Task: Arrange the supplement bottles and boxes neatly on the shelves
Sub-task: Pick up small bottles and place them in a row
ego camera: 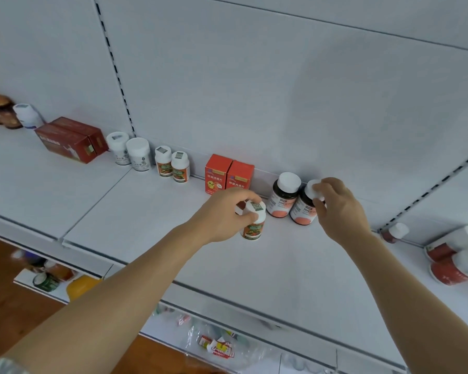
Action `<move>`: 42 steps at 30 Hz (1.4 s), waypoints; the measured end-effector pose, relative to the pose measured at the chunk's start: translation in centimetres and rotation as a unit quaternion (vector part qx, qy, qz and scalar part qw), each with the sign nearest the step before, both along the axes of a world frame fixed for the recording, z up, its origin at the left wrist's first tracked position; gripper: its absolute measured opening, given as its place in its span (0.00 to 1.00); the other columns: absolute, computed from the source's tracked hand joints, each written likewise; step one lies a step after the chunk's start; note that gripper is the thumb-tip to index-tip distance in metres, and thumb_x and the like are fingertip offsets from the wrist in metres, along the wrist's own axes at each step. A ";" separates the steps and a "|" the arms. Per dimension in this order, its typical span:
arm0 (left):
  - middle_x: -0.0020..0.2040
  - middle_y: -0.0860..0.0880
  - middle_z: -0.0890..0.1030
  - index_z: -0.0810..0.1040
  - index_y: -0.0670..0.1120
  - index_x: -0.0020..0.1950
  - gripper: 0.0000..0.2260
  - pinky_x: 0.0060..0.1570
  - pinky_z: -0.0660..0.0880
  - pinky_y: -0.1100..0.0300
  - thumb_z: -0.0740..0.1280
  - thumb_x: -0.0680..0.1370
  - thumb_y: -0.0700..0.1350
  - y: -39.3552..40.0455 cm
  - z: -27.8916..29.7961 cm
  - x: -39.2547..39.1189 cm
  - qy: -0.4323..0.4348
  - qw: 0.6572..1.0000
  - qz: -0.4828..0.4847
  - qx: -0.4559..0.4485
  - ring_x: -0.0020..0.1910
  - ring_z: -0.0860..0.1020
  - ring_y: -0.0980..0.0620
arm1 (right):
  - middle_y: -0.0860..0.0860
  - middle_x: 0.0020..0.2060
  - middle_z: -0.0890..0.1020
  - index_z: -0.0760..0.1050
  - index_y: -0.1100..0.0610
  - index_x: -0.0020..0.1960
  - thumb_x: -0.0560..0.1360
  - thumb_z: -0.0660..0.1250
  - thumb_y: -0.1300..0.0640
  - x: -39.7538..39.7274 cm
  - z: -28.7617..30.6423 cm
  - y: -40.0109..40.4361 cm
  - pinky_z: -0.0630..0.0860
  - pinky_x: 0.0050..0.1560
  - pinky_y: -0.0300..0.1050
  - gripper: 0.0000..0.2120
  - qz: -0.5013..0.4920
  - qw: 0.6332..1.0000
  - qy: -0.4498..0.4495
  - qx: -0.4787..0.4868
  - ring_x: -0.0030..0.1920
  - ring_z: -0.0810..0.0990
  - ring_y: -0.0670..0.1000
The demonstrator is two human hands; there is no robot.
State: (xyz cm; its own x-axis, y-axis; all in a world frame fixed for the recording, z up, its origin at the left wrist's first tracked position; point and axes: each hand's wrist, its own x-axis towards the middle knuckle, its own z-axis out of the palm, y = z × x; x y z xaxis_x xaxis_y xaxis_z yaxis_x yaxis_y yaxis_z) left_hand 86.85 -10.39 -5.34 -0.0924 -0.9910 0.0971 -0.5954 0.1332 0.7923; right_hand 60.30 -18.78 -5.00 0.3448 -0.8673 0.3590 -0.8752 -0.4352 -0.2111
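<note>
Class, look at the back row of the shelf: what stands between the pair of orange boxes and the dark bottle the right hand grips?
One dark bottle with a white cap stands between the orange boxes and the bottle in the right hand, seen in the head view.

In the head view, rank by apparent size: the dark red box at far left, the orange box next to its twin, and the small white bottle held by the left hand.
1. dark red box, largest.
2. orange box.
3. small white bottle, partly hidden by the left hand and nearer the camera, so its place below the orange box is unsure.

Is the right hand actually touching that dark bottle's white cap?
Touching. The head view shows the right hand with fingers curled around the white cap of the dark bottle, no gap visible between them.
</note>
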 end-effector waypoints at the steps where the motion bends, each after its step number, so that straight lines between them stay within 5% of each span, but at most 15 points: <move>1: 0.55 0.63 0.77 0.78 0.58 0.59 0.14 0.45 0.72 0.70 0.71 0.75 0.47 0.2 0.0 0.2 0.001 1.000 -0.002 -0.002 0.52 0.74 0.69 | 0.58 0.64 0.74 0.75 0.61 0.62 0.76 0.66 0.63 0.1 0.2 0.2 0.76 0.49 0.54 0.14 -0.004 1.000 0.004 0.002 0.57 0.76 0.64; 11: 0.53 0.64 0.77 0.77 0.60 0.58 0.14 0.49 0.78 0.62 0.72 0.74 0.48 1.9 0.6 3.4 -0.024 0.999 0.042 -0.006 0.51 0.76 0.66 | 0.63 0.61 0.76 0.75 0.66 0.62 0.74 0.67 0.64 4.2 2.8 2.2 0.75 0.58 0.60 0.17 0.094 0.988 -0.022 -0.122 0.62 0.73 0.66; 22: 0.53 0.60 0.79 0.78 0.59 0.58 0.16 0.51 0.79 0.58 0.72 0.73 0.45 2.9 1.2 14.3 -0.082 0.992 0.099 -0.007 0.50 0.78 0.63 | 0.61 0.59 0.78 0.77 0.64 0.59 0.75 0.68 0.60 15.0 2.5 4.9 0.73 0.60 0.60 0.14 0.177 0.980 -0.018 -0.086 0.64 0.73 0.65; 32: 0.56 0.57 0.78 0.77 0.54 0.62 0.15 0.45 0.73 0.64 0.70 0.75 0.45 -2.4 -0.7 23.7 -0.148 0.989 0.011 0.005 0.46 0.78 0.58 | 0.58 0.59 0.77 0.78 0.61 0.59 0.74 0.70 0.58 24.8 -0.1 6.6 0.76 0.58 0.55 0.15 0.122 0.991 0.007 -0.052 0.64 0.72 0.62; 42: 0.57 0.52 0.78 0.78 0.49 0.61 0.14 0.52 0.68 0.59 0.65 0.76 0.42 -5.8 -1.4 26.0 -0.221 0.968 -0.090 -0.076 0.55 0.73 0.51 | 0.58 0.60 0.78 0.78 0.60 0.61 0.75 0.69 0.58 27.6 -1.2 8.5 0.76 0.58 0.56 0.15 0.031 0.999 0.019 -0.014 0.65 0.72 0.62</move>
